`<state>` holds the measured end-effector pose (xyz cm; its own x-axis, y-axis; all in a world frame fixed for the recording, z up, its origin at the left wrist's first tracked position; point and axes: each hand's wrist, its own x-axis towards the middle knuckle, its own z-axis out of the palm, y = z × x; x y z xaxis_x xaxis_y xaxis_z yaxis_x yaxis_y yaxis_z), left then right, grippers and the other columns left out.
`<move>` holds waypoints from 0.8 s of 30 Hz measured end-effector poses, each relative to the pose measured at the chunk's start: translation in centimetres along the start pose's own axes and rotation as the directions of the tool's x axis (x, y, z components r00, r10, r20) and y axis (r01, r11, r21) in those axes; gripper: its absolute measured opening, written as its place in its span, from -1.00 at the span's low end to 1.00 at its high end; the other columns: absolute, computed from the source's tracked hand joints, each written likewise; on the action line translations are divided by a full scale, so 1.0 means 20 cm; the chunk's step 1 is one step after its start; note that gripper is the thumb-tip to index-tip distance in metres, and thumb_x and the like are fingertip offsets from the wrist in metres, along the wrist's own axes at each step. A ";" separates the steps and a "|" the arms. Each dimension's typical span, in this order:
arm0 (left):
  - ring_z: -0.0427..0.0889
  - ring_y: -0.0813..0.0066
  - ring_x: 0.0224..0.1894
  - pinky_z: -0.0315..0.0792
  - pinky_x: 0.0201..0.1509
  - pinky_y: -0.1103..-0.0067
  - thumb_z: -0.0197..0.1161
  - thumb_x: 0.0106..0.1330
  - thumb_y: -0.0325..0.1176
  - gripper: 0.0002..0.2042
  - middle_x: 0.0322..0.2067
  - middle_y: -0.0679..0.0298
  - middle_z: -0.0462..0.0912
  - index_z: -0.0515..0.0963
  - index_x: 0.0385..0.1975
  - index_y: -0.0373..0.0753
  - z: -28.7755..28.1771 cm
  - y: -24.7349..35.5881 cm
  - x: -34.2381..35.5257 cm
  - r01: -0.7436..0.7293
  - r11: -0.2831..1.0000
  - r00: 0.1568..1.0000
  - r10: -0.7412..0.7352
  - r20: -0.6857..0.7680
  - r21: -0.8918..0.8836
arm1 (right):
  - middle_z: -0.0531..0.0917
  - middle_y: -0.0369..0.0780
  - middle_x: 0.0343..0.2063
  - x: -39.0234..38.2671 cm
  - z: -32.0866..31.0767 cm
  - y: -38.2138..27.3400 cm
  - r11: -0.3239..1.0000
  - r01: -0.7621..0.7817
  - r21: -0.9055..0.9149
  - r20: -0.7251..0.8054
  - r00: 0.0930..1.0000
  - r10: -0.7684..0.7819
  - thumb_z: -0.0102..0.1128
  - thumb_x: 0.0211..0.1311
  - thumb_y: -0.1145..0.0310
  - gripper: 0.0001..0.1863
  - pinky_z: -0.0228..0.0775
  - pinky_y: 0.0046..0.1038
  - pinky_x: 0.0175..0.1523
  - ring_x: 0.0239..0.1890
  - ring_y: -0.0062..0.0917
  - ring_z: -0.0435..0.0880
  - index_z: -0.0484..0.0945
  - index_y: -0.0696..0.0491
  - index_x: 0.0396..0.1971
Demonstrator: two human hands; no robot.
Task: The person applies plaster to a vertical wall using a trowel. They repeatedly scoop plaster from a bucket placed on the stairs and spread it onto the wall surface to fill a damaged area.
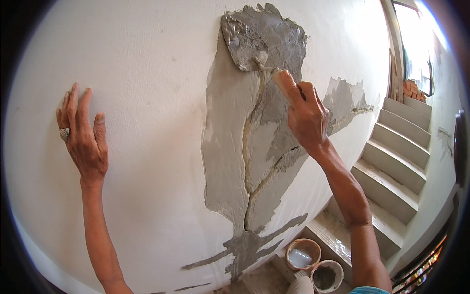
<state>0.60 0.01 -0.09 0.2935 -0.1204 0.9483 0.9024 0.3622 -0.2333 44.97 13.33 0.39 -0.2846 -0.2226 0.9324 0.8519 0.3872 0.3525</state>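
Grips a mortar-caked trowel [243, 53] by its pale, rounded handle [282, 81] in the right hand [309, 116], against rough grey plaster [289, 44]; spreads the left hand [87, 142] wide on smooth white wall [152, 108].

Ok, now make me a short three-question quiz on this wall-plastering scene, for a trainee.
1. Which hand grips the trowel?
2. True or false: the left hand is holding a tool.
3. Fill in: beside the tub of whitish liquid stands a second tub with ____ contents.

Key:
1. The right hand.
2. False; it is empty, at the white wall.
3. Grey.
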 end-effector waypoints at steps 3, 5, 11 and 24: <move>0.13 0.27 0.56 -0.11 0.69 0.18 -0.16 0.62 0.00 -0.50 0.45 0.21 0.32 0.39 0.39 -0.11 0.00 0.00 0.00 0.007 1.000 1.000 -0.007 0.003 0.008 | 0.47 -0.32 -0.34 0.04 -0.03 0.01 0.999 0.028 -0.021 0.008 1.000 -0.028 0.21 0.07 0.74 -0.17 0.68 -0.46 -0.43 -0.31 -0.54 0.61 0.47 -0.17 0.39; 0.13 0.27 0.57 -0.11 0.69 0.18 -0.16 0.62 0.00 -0.50 0.46 0.22 0.31 0.39 0.39 -0.11 0.00 -0.01 0.00 0.003 1.000 1.000 -0.003 0.004 0.008 | 0.47 -0.32 -0.32 0.07 -0.03 0.02 0.999 0.032 -0.042 0.047 0.998 -0.030 0.20 0.06 0.75 -0.16 0.68 -0.47 -0.43 -0.29 -0.53 0.61 0.46 -0.19 0.39; 0.13 0.27 0.57 -0.11 0.69 0.18 -0.15 0.62 -0.01 -0.51 0.45 0.22 0.31 0.39 0.39 -0.11 -0.01 0.02 0.00 0.018 1.000 1.000 -0.018 0.007 -0.024 | 0.47 -0.32 -0.33 0.04 -0.04 0.17 0.995 0.026 -0.093 0.084 0.996 -0.018 0.16 0.04 0.76 -0.16 0.68 -0.44 -0.42 -0.30 -0.52 0.61 0.49 -0.21 0.37; 0.12 0.30 0.57 -0.12 0.69 0.18 -0.14 0.62 -0.02 -0.52 0.47 0.26 0.30 0.38 0.39 -0.08 0.00 0.02 0.00 0.028 0.999 1.000 -0.028 -0.007 -0.017 | 0.48 -0.31 -0.32 0.14 -0.03 0.12 1.000 -0.005 -0.018 0.037 0.999 0.006 0.17 0.03 0.75 -0.18 0.62 -0.42 -0.42 -0.30 -0.52 0.63 0.49 -0.18 0.36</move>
<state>1.01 0.17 -0.12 0.2701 -0.1372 0.9530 0.9156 0.3427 -0.2102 46.41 13.06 3.80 -0.2961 -0.1868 0.9367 0.8611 0.3722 0.3464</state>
